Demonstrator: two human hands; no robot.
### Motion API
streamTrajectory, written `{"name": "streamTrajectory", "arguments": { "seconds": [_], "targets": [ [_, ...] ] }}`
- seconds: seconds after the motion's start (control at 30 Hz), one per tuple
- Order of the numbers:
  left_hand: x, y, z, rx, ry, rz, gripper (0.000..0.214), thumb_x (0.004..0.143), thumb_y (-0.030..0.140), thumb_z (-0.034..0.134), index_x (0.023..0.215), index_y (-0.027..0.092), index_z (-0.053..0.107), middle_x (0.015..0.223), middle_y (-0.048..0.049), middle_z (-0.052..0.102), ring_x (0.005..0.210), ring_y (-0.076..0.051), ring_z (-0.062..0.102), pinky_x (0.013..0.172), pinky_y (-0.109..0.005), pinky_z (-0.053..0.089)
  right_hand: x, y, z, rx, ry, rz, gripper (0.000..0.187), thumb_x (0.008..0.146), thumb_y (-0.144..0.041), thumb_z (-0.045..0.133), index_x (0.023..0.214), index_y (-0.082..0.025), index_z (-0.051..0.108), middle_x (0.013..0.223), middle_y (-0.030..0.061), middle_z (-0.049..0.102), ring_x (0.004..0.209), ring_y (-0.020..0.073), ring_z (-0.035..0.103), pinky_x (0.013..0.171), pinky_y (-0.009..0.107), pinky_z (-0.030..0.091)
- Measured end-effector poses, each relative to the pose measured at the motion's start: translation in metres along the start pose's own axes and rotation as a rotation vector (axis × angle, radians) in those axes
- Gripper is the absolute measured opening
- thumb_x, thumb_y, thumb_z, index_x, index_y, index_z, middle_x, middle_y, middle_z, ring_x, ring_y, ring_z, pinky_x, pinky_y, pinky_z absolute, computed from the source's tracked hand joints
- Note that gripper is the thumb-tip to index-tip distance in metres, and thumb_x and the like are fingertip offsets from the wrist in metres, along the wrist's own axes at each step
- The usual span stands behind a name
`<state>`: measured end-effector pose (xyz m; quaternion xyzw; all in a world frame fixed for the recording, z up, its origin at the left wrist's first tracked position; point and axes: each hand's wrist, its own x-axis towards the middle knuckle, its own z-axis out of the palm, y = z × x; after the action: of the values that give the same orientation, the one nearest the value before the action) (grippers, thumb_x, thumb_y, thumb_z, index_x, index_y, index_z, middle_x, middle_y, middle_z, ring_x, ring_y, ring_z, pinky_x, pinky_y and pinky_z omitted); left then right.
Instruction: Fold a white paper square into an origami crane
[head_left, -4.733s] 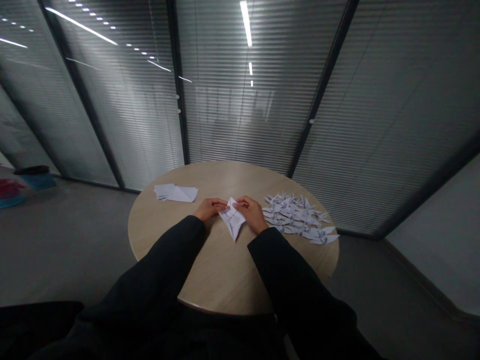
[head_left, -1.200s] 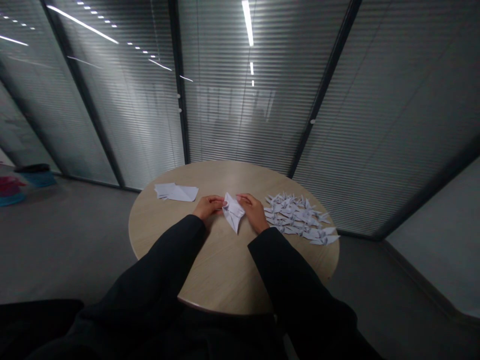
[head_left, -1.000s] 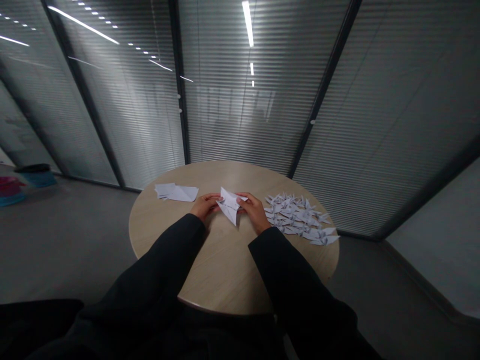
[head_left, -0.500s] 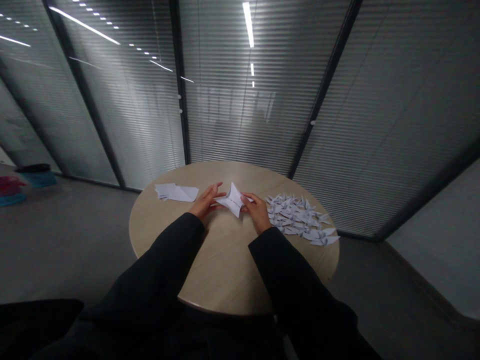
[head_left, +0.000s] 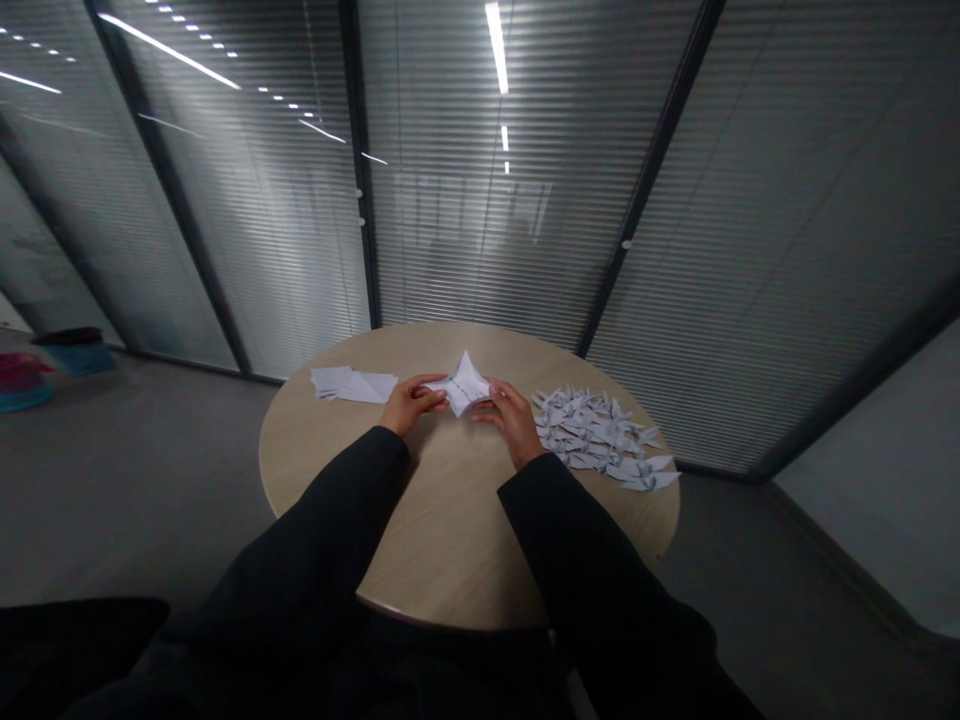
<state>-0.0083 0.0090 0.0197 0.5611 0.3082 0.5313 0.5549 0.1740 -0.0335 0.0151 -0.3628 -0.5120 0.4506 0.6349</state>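
Paper piece (head_left: 464, 383), folded to four points, held at its sides by left hand (head_left: 409, 403) and right hand (head_left: 516, 420), over round bench (head_left: 465, 530), overlapping white sheets (head_left: 360, 386) left of the paper piece, origami cranes (head_left: 592, 432) to its right

Head camera, one. Mount: riding on the person's head, above the six o'clock side of the round table (head_left: 450, 530). Aim: looking forward and down, facing the glass wall (head_left: 480, 260) at twelve. Range: sitting near the left hand (head_left: 407, 404) and right hand (head_left: 516, 424), farther from the glass. Field: wide, reaching a blue bin (head_left: 81, 356) at nine and a pale wall (head_left: 885, 480) toward four.
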Motion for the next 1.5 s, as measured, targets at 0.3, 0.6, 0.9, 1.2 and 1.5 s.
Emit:
{"name": "streamTrajectory", "arguments": {
  "seconds": [0.3,0.6,0.9,1.2,1.5],
  "targets": [
    [0.000,0.000,-0.004,0.018,0.036,0.028,0.054,0.054,0.029,0.082,0.102,0.010,0.066,0.062,-0.0002,0.065,0.065,-0.015,0.064,0.078,-0.035,0.053,0.004,0.001,-0.007,-0.124,0.054,-0.124,0.041,0.069,-0.036,0.066,0.107,-0.022,0.061,0.084,0.0015,0.062,0.075,0.0142,0.060,0.061,0.025,0.053],
    [0.002,-0.001,-0.007,0.132,0.067,0.069,0.050,0.056,0.028,0.079,0.102,0.010,0.068,0.065,-0.0028,0.066,0.063,-0.014,0.061,0.072,-0.034,0.052,0.006,-0.002,-0.012,-0.292,0.072,-0.238,0.034,0.070,-0.031,0.064,0.101,-0.019,0.065,0.081,0.0029,0.063,0.067,0.0136,0.058,0.064,0.028,0.051],
    [0.004,-0.004,-0.006,0.187,0.108,0.110,0.046,0.059,0.026,0.077,0.101,0.011,0.069,0.070,-0.0042,0.068,0.060,-0.012,0.057,0.067,-0.031,0.051,0.005,-0.003,-0.011,-0.392,0.094,-0.235,0.033,0.070,-0.032,0.062,0.099,-0.018,0.066,0.086,0.0054,0.068,0.070,0.0151,0.059,0.066,0.029,0.050],
    [0.002,0.001,-0.007,0.221,0.110,0.147,0.045,0.062,0.028,0.075,0.104,0.013,0.068,0.066,-0.0031,0.068,0.060,-0.013,0.060,0.069,-0.033,0.052,0.006,-0.004,-0.011,-0.314,0.108,-0.189,0.036,0.066,-0.034,0.068,0.097,-0.017,0.069,0.078,0.0048,0.069,0.068,0.0156,0.061,0.068,0.030,0.050],
    [0.002,0.005,-0.010,0.190,0.090,0.147,0.047,0.059,0.031,0.077,0.101,0.011,0.069,0.076,-0.0067,0.071,0.067,-0.017,0.064,0.076,-0.037,0.052,0.004,-0.009,-0.012,-0.260,0.139,-0.168,0.039,0.064,-0.036,0.071,0.098,-0.017,0.070,0.074,0.0046,0.070,0.069,0.0163,0.063,0.072,0.033,0.051]
  ]
}}
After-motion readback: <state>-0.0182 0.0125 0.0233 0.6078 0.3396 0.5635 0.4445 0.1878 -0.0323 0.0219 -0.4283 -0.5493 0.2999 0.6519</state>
